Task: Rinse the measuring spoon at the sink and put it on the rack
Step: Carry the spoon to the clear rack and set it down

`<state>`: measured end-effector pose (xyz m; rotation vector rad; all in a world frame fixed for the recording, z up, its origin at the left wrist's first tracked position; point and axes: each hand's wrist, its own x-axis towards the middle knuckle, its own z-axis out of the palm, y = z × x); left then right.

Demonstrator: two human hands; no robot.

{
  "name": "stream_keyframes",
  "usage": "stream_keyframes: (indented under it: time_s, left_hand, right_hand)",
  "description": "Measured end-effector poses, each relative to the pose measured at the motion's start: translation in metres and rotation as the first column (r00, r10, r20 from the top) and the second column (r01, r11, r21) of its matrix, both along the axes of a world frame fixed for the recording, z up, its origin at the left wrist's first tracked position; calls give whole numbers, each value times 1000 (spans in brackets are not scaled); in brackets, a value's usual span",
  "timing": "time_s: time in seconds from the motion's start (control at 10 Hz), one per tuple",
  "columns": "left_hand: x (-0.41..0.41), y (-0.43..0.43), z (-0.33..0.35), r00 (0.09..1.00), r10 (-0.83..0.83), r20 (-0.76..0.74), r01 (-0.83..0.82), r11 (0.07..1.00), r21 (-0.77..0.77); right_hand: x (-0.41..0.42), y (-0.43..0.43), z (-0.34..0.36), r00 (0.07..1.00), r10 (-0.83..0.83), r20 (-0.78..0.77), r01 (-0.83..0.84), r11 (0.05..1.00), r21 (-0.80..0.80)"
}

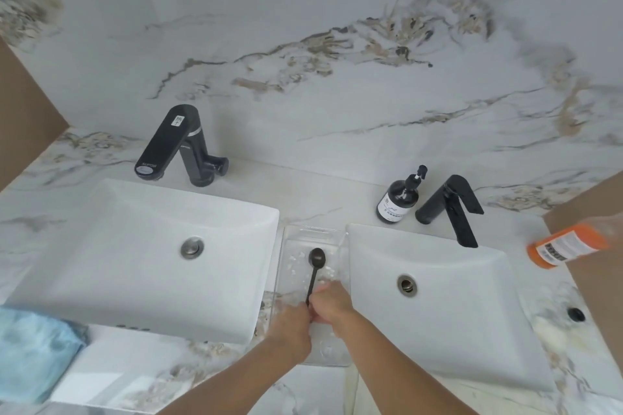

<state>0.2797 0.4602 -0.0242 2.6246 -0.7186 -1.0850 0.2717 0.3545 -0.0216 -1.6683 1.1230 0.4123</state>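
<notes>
Black measuring spoon (316, 266) lies over a clear plastic tray (305, 236), the rack, set on the marble counter (313, 199) btwn two white basins. Bowl end points away from the grip, handle runs back toward the hands. Both hands meet at the handle's near end: left hand (291, 325) comes in from the left w/ fingers closed around the tip; right hand (332, 305) sits just right of it, fingers curled in, touching the left. Right hand prob. also pinches the handle, but the overlap hides the contact, so can't tell for sure. Spoon bowl looks to rest on or just above the tray floor.

Left of the grip: left sink (101, 246) w/ black faucet (175, 145) behind it. Right of the grip: right sink (472, 313), second black faucet (451, 209), dark pump bottle (399, 199) beside it. Far right, an orange bottle (569, 244) lies tilted, blurred. Near left, well apart from the hands, blue cloth (33, 350).
</notes>
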Motion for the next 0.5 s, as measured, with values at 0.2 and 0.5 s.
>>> stream_keyframes:
  time_s: [0.2, 0.5]
  left_hand:
    - [-5, -4, -1, 998, -56, 15, 56, 998, 1]
    - [-9, -17, 6, 996, -25, 82, 28, 999, -32]
  right_hand:
    - [-18, -3, -3, 995, -58, 83, 60, 998, -13]
    - [-51, -16, 12, 947, -215, 237, 178, 970, 167]
